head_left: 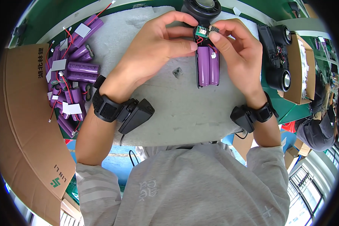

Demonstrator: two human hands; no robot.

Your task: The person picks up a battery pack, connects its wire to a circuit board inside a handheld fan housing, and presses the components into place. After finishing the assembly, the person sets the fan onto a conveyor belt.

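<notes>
A black device housing (197,77) lies at the far middle of the pad, with a round black head (202,14) at its far end. Two purple battery cells (203,66) sit side by side in it, with red wires and a white plug by their upper end. Above the cells is a small green circuit board (202,32). My left hand (162,43) grips the housing from the left, thumb and fingertips at its edge beside the board. Between thumb and forefinger, my right hand (239,51) pinches the board's right end, where a dark speckled part shows.
Purple battery packs (73,71) with red wires and white tabs are heaped at left, beside a large cardboard box (30,124). On the right lie more black housings (277,56) and an open carton (305,67). A grey pad (169,124) covers the green table.
</notes>
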